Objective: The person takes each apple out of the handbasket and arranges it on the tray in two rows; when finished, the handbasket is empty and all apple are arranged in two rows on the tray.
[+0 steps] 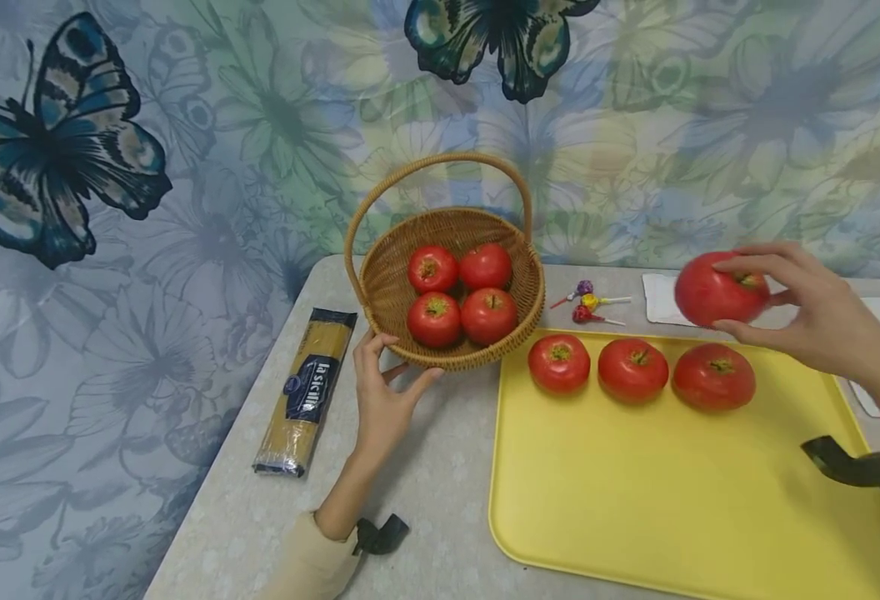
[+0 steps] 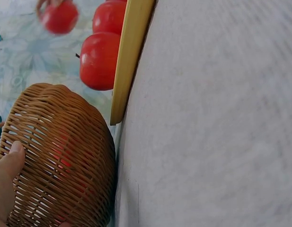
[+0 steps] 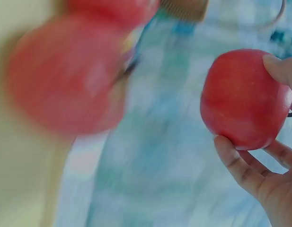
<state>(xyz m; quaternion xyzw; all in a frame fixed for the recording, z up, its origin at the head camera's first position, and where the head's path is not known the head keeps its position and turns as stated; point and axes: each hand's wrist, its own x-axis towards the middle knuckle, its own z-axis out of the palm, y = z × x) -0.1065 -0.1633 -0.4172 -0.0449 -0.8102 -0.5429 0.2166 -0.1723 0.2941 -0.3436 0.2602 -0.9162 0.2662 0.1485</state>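
Red apple [image 1: 708, 292] in R hand [image 1: 815, 310], basket [image 1: 447, 223] w/ L hand [image 1: 382, 396].

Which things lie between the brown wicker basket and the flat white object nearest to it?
The head view shows three small lollipops, purple, yellow and red, on the light grey table beside the basket.

Indoors, room type unclear, butterfly-print backdrop [image 1: 248, 179], grey table [image 1: 440, 492]
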